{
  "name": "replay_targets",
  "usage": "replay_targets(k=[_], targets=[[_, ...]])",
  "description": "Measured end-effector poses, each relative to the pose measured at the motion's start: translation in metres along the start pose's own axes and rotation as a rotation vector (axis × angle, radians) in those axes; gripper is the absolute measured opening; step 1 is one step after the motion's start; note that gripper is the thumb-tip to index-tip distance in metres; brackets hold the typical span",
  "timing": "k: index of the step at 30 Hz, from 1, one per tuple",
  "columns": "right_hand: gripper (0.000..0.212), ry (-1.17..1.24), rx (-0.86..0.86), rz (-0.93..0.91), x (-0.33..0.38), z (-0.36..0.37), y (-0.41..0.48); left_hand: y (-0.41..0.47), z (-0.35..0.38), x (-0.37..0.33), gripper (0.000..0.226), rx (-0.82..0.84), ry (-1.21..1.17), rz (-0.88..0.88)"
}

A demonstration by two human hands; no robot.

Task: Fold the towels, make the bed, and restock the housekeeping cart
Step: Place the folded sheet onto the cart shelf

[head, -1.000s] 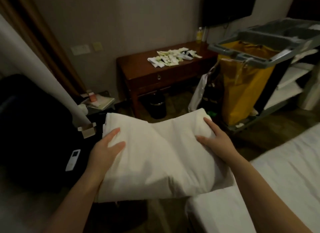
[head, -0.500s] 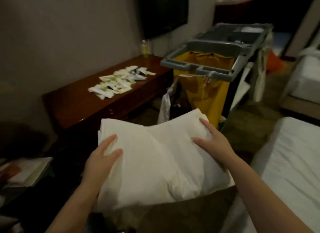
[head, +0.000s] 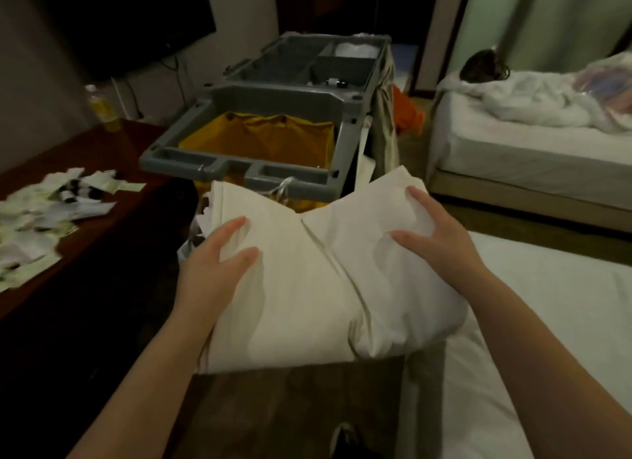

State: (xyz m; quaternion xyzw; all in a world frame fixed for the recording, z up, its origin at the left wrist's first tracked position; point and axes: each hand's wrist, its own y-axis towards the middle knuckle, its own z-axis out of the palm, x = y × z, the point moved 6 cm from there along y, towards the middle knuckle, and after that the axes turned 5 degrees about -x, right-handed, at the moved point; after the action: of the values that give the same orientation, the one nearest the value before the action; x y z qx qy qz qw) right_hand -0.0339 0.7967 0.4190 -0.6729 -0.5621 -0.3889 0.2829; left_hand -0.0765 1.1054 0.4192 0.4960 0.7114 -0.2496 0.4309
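Listing entry one: article and place? (Checker)

One folded white cloth bundle (head: 325, 287), smooth and several layers thick. It is held in the air between the dark wooden desk (head: 102, 226) and the white-sheeted bed (head: 547, 322), just before the grey plastic housekeeping cart (head: 280, 99) with its yellow fabric bag (head: 260, 140). (Clerk)

Lie and axis? (Checker)

Flat, broad face up, widest from hand to hand across the person. The far edge faces the cart and sags mid-way into a notch, so two far corners point toward it. One raised fold line runs from that notch to the near edge, slanting right. Stacked layer edges show at the far left corner. (Clerk)

Hands? (Checker)

Left hand (head: 212, 270) grips the left edge, right hand (head: 441, 233) the right far corner. On each, thumb and fingers lie spread on top, denting the cloth; any fingers beneath are out of sight. (Clerk)

Sundries? (Checker)

Scattered white and pale green paper sachets (head: 44, 219) on the desk, and a clear bottle of yellow liquid (head: 102, 110) at its far end. A second bed with crumpled white duvet (head: 547, 110) stands well apart, far right. (Clerk)
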Motion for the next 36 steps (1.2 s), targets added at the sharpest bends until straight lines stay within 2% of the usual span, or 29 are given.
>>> replay_targets(k=[5, 10, 18, 25, 29, 36], targets=[[0.067, -0.013, -0.024, -0.041, 0.021, -0.038, 0.153, 0.105, 0.076, -0.085, 0.039, -0.048, -0.045, 0.058], [0.066, 0.006, -0.018, -0.081, 0.029, -0.057, 0.27, 0.195, 0.131, -0.142, 0.037, -0.051, -0.086, 0.062], [0.067, -0.016, -0.042, -0.229, 0.044, -0.066, 0.5, 0.373, 0.238, -0.22, 0.039, -0.098, -0.121, 0.177], [0.069, 0.038, 0.033, -0.238, 0.047, -0.077, 0.683, 0.496, 0.319, -0.282, 0.036, -0.143, -0.115, 0.094], [0.071, 0.079, 0.141, -0.295, 0.04, -0.064, 0.778, 0.54, 0.354, -0.295, 0.036, -0.26, -0.133, 0.016], [0.073, 0.107, 0.425, -0.539, 0.033, -0.03, 0.945, 0.573, 0.436, -0.32, 0.034, -0.613, -0.157, -0.116]])
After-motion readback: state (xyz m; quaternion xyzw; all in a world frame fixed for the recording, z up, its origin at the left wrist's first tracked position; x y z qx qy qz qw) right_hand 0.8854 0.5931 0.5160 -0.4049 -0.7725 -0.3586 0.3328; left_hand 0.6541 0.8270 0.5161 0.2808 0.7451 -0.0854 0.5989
